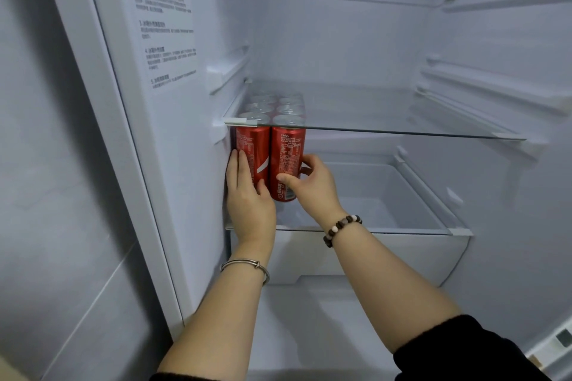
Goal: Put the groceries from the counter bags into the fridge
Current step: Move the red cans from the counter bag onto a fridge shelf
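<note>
Head view: cola cans [269, 161] stand at the lower shelf's [371, 229] 9 o'clock end, tucked against the fridge [340, 40] wall, likely to save room. Left hand [247, 195] presses flat-fingered; right hand [312, 185] curls around the 3 o'clock can, steadying.

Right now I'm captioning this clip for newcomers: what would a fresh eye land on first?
A block of red cola cans stands at the left end of the lower shelf, tops showing through the glass shelf above. The left hand presses flat on the left can; the right hand grips the right one.
</note>
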